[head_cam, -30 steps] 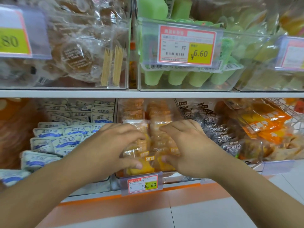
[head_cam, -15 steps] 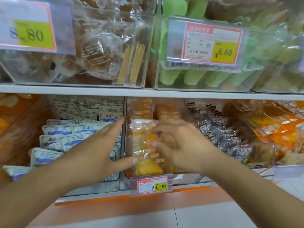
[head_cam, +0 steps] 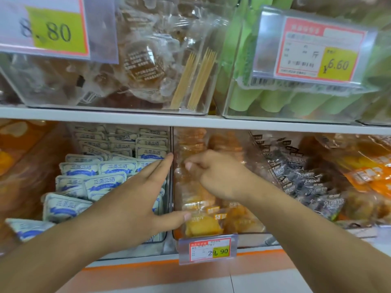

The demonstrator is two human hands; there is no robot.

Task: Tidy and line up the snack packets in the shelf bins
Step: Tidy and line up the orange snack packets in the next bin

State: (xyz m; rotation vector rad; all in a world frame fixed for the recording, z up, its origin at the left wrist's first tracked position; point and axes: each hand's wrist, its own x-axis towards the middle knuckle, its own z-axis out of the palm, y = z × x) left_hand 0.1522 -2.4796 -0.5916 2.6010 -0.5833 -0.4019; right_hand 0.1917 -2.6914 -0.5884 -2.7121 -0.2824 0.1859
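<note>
Price tags head the upper shelf: at far left a tag (head_cam: 44, 26) whose yellow patch reads "8.80", fixed to a clear bin (head_cam: 118, 66) of brown snacks in clear wrap, with two bundles of toothpicks (head_cam: 194, 79) standing against its right wall. Further right, a red-framed tag (head_cam: 317, 51) reading "¥6.60" hangs on a bin of pale green packets (head_cam: 275, 100).

On the lower shelf, white-and-blue packets (head_cam: 105, 182) printed with Chinese characters lie in rows in the left clear bin. The left hand (head_cam: 135, 204) is spread flat over them, forefinger reaching the divider wall between bins, thumb stretched right to touch the orange packets (head_cam: 198, 199) at the front of the middle bin (head_cam: 175, 233). The right hand (head_cam: 213, 176) sits inside that middle bin, fingers curled and pinching a clear-wrapped orange packet near the top of the stack. Below, a tag (head_cam: 209, 249) on this bin's front reads "29.90". To the right lie dark packets (head_cam: 304, 178) with white Chinese lettering, then orange bags (head_cam: 368, 176) whose print is too blurred to read.
</note>
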